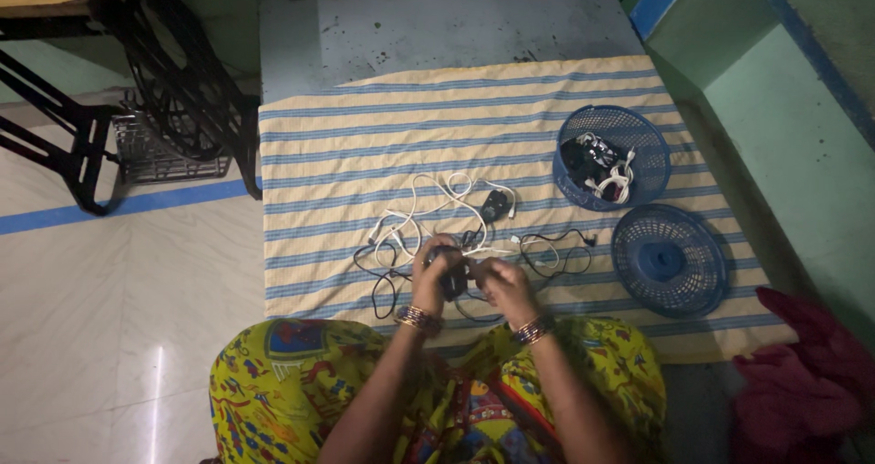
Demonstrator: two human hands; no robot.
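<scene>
While both hands meet over the near edge of the striped cloth (456, 118), a small black charger (453, 283) sits between them. Left hand (435, 268) is closed around it; right hand (500, 283) pinches a white cable (428, 204) just beside it, cable running away toward the tangle of cords. Blue basket (651, 145) with more cords stands well to the right, its lid (670, 261) nearer.

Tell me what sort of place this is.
Probably a room in a home: a striped mat spread on a tiled floor, a treadle sewing machine stand beside it, painted walls.
</scene>
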